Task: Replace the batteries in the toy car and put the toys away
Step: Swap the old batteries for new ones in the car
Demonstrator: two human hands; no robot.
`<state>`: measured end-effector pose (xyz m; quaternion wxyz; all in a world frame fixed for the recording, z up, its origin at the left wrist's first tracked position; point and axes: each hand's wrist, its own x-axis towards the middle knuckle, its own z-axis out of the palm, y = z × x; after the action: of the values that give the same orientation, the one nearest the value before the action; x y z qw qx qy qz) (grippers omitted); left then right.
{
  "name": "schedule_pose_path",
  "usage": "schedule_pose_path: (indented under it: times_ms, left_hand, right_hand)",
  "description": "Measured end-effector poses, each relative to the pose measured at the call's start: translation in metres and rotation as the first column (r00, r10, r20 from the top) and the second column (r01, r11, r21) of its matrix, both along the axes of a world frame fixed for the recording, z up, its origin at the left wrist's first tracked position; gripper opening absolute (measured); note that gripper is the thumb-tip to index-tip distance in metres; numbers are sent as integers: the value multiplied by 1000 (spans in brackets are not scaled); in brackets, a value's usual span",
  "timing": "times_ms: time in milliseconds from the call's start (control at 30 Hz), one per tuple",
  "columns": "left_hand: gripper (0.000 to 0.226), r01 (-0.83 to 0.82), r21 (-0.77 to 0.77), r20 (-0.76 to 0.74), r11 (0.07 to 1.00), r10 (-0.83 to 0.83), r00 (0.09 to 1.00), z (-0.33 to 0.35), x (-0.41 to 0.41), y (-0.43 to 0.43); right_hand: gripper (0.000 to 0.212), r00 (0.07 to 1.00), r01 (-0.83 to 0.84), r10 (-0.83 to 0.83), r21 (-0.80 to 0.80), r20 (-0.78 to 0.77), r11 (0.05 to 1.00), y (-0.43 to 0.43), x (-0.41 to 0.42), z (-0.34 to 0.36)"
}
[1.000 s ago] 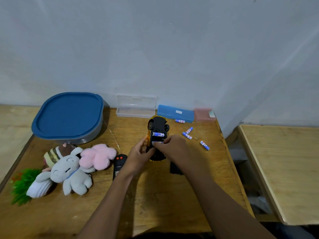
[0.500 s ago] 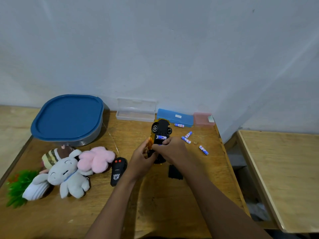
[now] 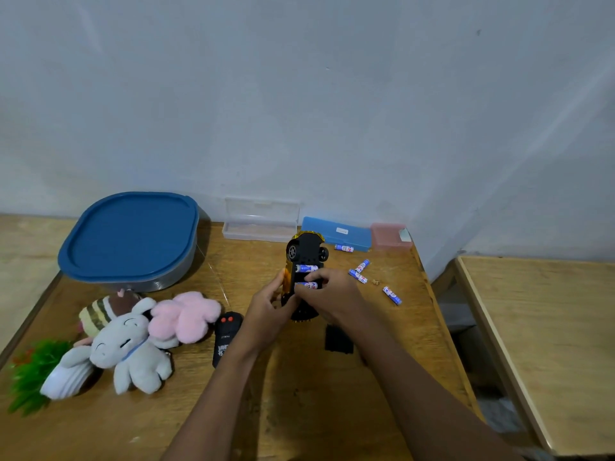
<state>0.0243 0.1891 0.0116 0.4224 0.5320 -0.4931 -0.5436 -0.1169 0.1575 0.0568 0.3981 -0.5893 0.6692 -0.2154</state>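
- Your left hand (image 3: 266, 316) grips the overturned toy car (image 3: 307, 251) at centre frame, its long axis pointing up the frame.
- Your right hand (image 3: 334, 294) pinches a battery (image 3: 308, 285) lying crosswise in the car's compartment.

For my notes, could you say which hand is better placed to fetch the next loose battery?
Likely right. The left hand grips the upturned toy car; the right hand pinches a battery in it, and the loose batteries lie on its side.

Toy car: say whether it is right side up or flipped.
Flipped: the toy car shows its black underside toward the camera, wheels facing up.
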Motion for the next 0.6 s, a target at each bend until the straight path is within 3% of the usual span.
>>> schedule_pose_path:
  times_ms: [200, 333, 433, 600]
  left_hand:
    - [56, 13, -32, 69, 999, -11, 998, -3, -3, 0]
    - [52, 7, -28, 87, 1000, -5, 996, -1, -3, 1]
    - [45, -3, -16, 80, 1000, 5, 997, -4, 3, 0]
    - [63, -19, 85, -19, 996, 21, 1000, -1, 12, -4]
  right_hand:
    - [44, 998, 61, -61, 11, -14, 998, -1, 7, -5]
    - [26, 998, 54, -54, -49, 18, 997, 3, 9, -4]
    - [19, 999, -4, 7, -87, 37, 996, 7, 9, -1]
    - [30, 980, -197, 188, -161, -71, 967, 9, 0, 2]
